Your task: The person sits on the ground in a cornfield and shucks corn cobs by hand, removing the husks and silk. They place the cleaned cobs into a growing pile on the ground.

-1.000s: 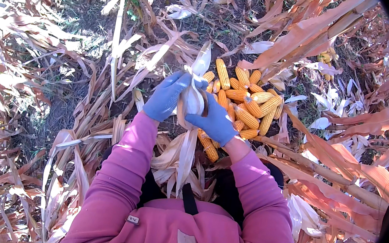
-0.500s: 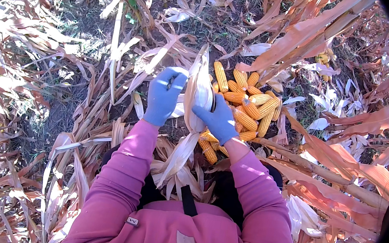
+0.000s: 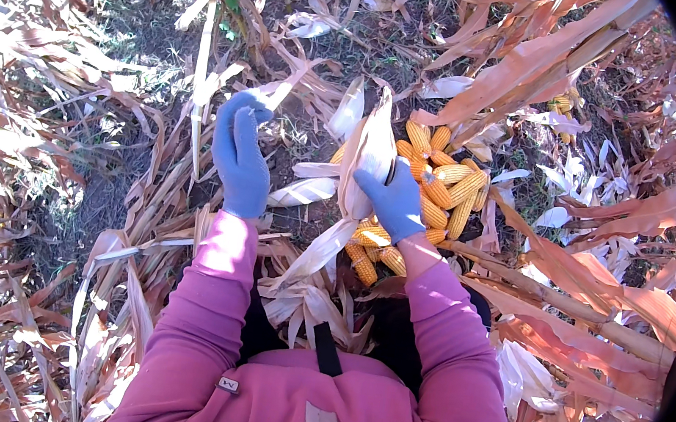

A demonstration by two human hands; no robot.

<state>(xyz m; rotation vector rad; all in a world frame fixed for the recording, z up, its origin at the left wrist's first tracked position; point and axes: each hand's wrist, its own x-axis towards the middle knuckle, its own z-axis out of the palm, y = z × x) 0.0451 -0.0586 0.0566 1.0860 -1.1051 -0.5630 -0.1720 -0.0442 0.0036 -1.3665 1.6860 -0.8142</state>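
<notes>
My right hand (image 3: 397, 199), in a blue-grey glove, is closed around an ear of corn (image 3: 374, 152) still wrapped in dry, pale husk and standing tip up. A peeled husk leaf (image 3: 303, 192) hangs out to its left, and longer husk strips trail below. My left hand (image 3: 241, 156), gloved alike, is apart from the ear on its left side. Its fingers are stretched upward, slightly bent, with nothing visible in them. Right beside the held ear lies a pile of bare yellow corn cobs (image 3: 451, 175), partly hidden by my right hand.
Dry corn stalks (image 3: 574, 302) and orange-brown leaves reach in from the right. More yellow cobs (image 3: 564, 104) lie farther off at the upper right. Loose husks (image 3: 306, 292) gather in front of my body, and dry leaves cover the ground at left.
My left hand has moved left, away from the ear, and its fingers have straightened. The ear in my right hand has shifted slightly right, and a husk leaf now stands apart behind it.
</notes>
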